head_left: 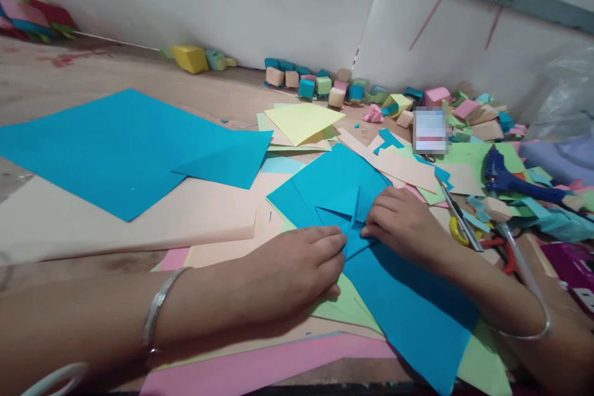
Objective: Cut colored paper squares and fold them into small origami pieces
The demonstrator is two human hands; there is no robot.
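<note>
Folded blue paper (341,203) sat right between the two hands, on top of bigger blue sheets (417,303). Left hand (299,266) was half-curled against its near edge; honestly couldn't tell pinch from press there. Right hand (401,223) had thumb and fingers closed on the right side. Brown tabletop (125,74), paper cubes (306,88) along a pale wall (208,6).

Left fingers (328,253) and right fingers (383,213) on folded blue paper (342,206).
</note>
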